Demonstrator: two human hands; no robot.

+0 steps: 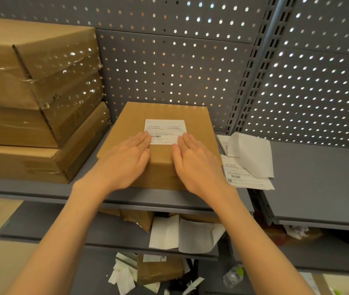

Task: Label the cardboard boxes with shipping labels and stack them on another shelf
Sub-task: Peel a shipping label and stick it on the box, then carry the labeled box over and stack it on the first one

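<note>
Both hands lie flat with fingers straight on top of the cardboard box (163, 143), the left hand (126, 158) and right hand (195, 160) pressing the lower edge of the shipping label (165, 131), neither gripping anything. We judge the labelling step near its end for this box, which sits on the grey shelf (309, 167) between the taped box stack (37, 99) and the spare labels (246, 167). Next we would expect both hands to take the box by its sides and carry it off for stacking
</note>
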